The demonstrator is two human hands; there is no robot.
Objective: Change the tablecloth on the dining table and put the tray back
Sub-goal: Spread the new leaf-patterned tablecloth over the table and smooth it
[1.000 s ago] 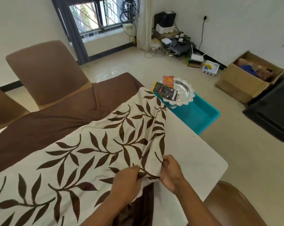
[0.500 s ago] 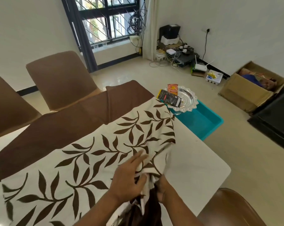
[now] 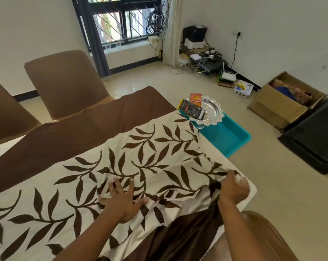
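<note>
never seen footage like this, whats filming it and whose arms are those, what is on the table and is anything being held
There is no machine here. A person wears a wide-angle camera on the head, looking forward and down, so you see their own arms from above. That is the only view.

On the white dining table lies a leaf-patterned tablecloth, cream with brown leaves and plain brown bands. The left hand presses flat on it with fingers spread. The right hand grips a bunched edge of the cloth near the table's corner.

Past the table's far end, a shiny tray holds a black packet and an orange packet. The tray rests on a teal tub. Brown chairs stand along the far side.
</note>
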